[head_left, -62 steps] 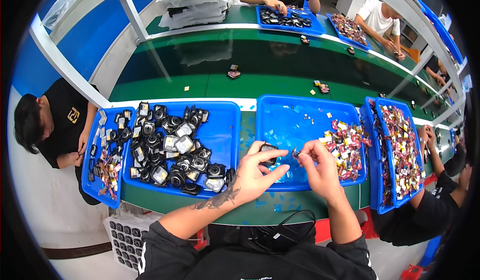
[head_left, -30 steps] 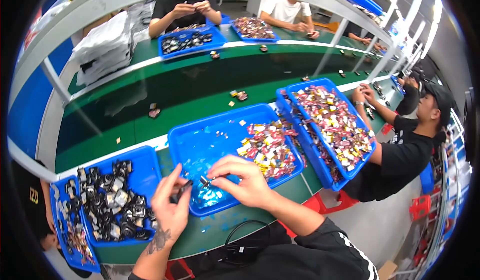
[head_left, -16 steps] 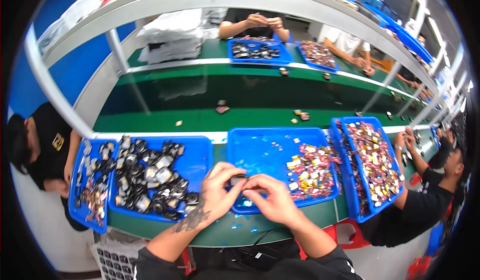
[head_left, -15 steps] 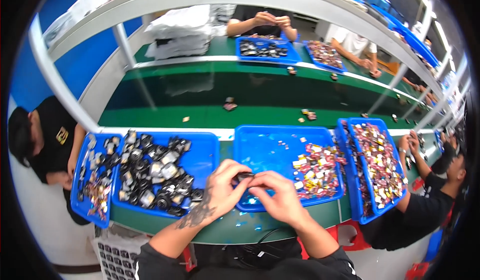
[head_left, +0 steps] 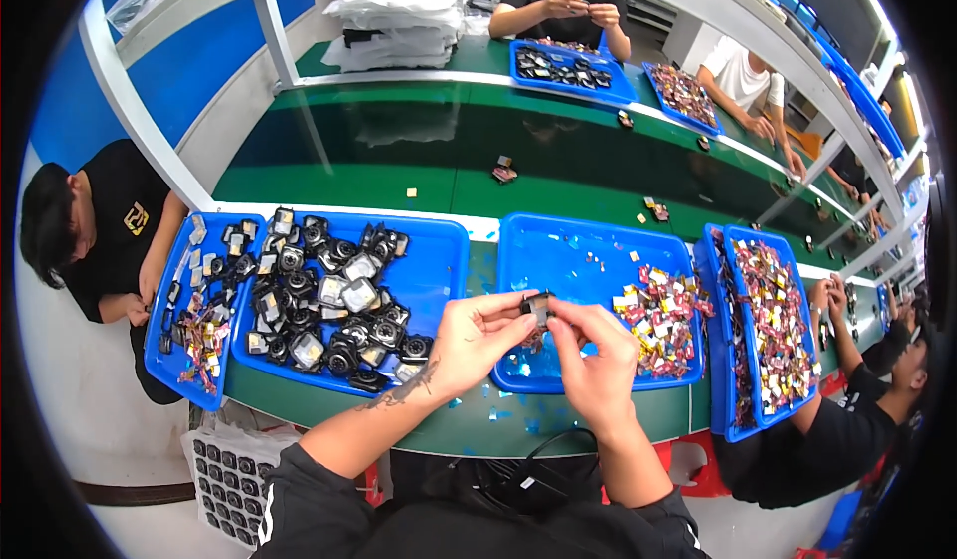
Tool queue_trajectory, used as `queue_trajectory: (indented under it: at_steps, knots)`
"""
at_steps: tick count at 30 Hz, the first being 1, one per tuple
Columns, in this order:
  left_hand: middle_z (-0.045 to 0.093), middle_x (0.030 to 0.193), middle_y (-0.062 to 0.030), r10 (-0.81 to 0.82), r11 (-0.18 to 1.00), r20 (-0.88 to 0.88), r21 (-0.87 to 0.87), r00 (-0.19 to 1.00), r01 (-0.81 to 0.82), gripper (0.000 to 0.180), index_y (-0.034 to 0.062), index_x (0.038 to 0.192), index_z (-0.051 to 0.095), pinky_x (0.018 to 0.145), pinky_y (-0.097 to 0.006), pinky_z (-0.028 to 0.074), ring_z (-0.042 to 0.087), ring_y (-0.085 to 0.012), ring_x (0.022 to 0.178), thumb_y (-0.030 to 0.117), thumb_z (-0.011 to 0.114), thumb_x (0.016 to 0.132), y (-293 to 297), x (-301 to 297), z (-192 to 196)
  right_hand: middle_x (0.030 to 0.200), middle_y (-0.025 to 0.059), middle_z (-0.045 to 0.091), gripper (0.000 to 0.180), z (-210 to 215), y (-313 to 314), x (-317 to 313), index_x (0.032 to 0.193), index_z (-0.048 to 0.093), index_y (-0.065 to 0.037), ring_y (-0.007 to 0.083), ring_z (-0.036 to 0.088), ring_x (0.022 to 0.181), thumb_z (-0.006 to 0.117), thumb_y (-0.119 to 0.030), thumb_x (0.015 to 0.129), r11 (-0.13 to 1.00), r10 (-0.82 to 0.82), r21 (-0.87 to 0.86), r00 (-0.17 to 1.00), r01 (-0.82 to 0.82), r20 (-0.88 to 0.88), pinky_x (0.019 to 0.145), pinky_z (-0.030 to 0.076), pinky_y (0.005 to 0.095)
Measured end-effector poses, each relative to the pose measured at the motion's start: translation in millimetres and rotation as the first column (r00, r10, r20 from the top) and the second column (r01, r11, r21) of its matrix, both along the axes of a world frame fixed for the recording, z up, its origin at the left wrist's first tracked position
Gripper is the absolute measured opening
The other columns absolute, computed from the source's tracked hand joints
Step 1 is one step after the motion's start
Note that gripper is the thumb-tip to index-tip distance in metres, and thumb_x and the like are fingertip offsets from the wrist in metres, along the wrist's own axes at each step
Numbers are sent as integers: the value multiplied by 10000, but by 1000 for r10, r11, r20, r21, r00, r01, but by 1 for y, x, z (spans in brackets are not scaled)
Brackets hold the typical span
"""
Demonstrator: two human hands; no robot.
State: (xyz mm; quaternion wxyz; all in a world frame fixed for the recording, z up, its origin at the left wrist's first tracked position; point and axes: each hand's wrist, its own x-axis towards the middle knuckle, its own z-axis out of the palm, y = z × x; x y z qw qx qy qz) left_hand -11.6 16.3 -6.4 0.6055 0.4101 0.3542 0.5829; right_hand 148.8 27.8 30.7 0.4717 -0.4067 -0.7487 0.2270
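A small black plastic housing with a greyish flat panel [head_left: 539,307] is pinched between my two hands, above the left part of a blue tray [head_left: 588,232]. My left hand [head_left: 480,338] grips its left side with thumb and fingers. On the other side, my right hand [head_left: 600,358] holds it between thumb and forefinger. Small red-and-yellow electronic parts [head_left: 663,320] are heaped at that tray's right end. Left of my hands, a second blue tray [head_left: 429,245] carries many black camera-like housings [head_left: 344,295], some with clear or grey panels.
A narrow blue tray [head_left: 204,391] of mixed parts stands far left, stacked blue trays [head_left: 720,360] at right. Beyond runs a green conveyor belt [head_left: 399,150] with scattered parts. White posts [head_left: 145,110] frame the bench. Co-workers sit across, left and right. Blue scraps [head_left: 533,425] lie near me.
The housing has been raised and turned, so its greyish panel now shows. Both hands still grip it, with the right fingers shifted around its side. The whole view has shifted a little.
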Motion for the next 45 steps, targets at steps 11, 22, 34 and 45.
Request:
queue_trajectory:
  at_steps: [11, 22, 34, 45]
  knots:
    - [651, 1149, -141, -126, 991, -38, 34, 991, 127, 360, -97, 1262, 559, 907, -277, 519, 628, -161, 1026, -38, 604, 910, -4, -2, 2, 798, 107, 676, 93, 17, -4, 7, 859, 632, 12, 150, 588, 555, 704, 31, 804, 991, 57, -122, 998, -56, 0, 514, 460, 281]
    - [646, 1176, -116, -191, 981, -110, 21, 975, 194, 348, -65, 1279, 563, 927, -268, 506, 605, -135, 1050, -5, 589, 938, -5, -1, -2, 688, 79, 602, 140, 11, 2, 13, 756, 602, -40, 214, 553, 557, 740, -17, 748, 999, -2, 43, 987, -6, 163, 491, 421, 336]
    - [648, 1168, -129, -195, 981, 46, 37, 980, 193, 369, -70, 1296, 545, 915, -283, 517, 621, -142, 1029, 19, 595, 941, -7, 5, -7, 682, 23, 495, 349, 0, -1, 17, 767, 538, -50, 136, 462, 588, 861, -101, 645, 981, -38, -193, 999, 32, -27, 507, 380, 285]
    - [635, 1162, -146, 23, 981, -159, 196, 987, 9, 298, 2, 1236, 609, 845, -310, 555, 655, -203, 1013, -4, 543, 946, -12, 12, 4, 939, 108, 640, 292, -7, -25, 19, 1052, 609, -6, 174, 650, 819, 714, 37, 784, 996, 44, -66, 989, -53, -142, 660, 533, 281]
